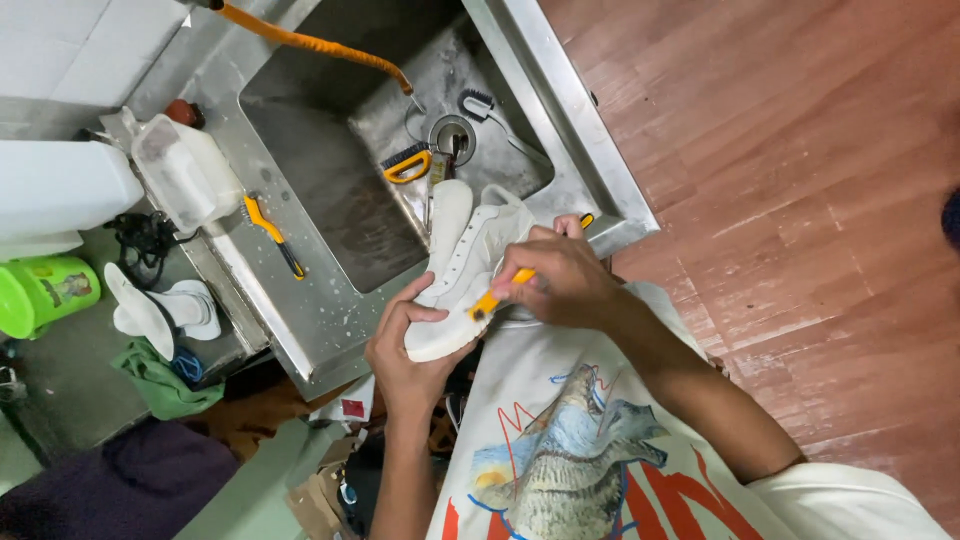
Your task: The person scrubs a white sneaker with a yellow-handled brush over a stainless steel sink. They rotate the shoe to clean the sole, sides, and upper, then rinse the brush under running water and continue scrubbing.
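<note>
The person stands at the corner of a steel sink [300,110], holding a white sneaker [455,270] over its near edge. The left hand [405,350] is wrapped around the shoe's lower end, its grip closed on the sole from beneath. The right hand [560,280] has its grip pinched around a small yellow-handled brush [497,293], whose head rests against the side of the shoe.

In the basin lie a yellow scrubbing brush [405,162] and a dark-bristled white brush [480,103] near the drain [452,135]. An orange hose [310,42] hangs over the basin. Another yellow-handled brush [272,233] lies on the sink's left rim, beside a translucent plastic jug [185,170]. A second white shoe [160,308] sits on the worktop to the left, near a green tub [40,290].
</note>
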